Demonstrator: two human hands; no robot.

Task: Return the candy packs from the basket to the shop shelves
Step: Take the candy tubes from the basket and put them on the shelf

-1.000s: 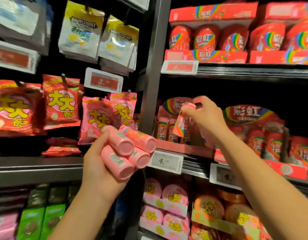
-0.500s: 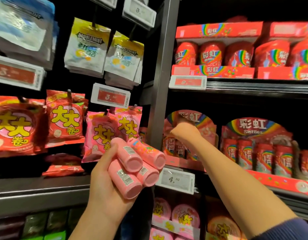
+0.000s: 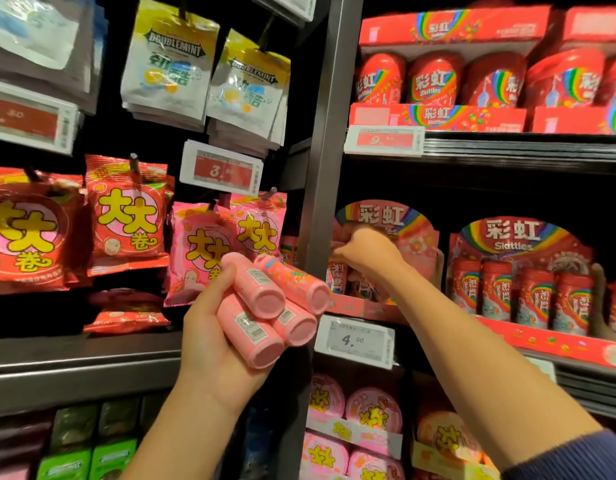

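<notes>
Left hand around pink tubes

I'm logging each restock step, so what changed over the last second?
The right hand held one pink pack in front of the display box a second ago; it has since pushed into the box, fingers now hidden, so I cannot tell if the pack is let go. The left hand still grips the same four pink packs before the shelf.
</notes>
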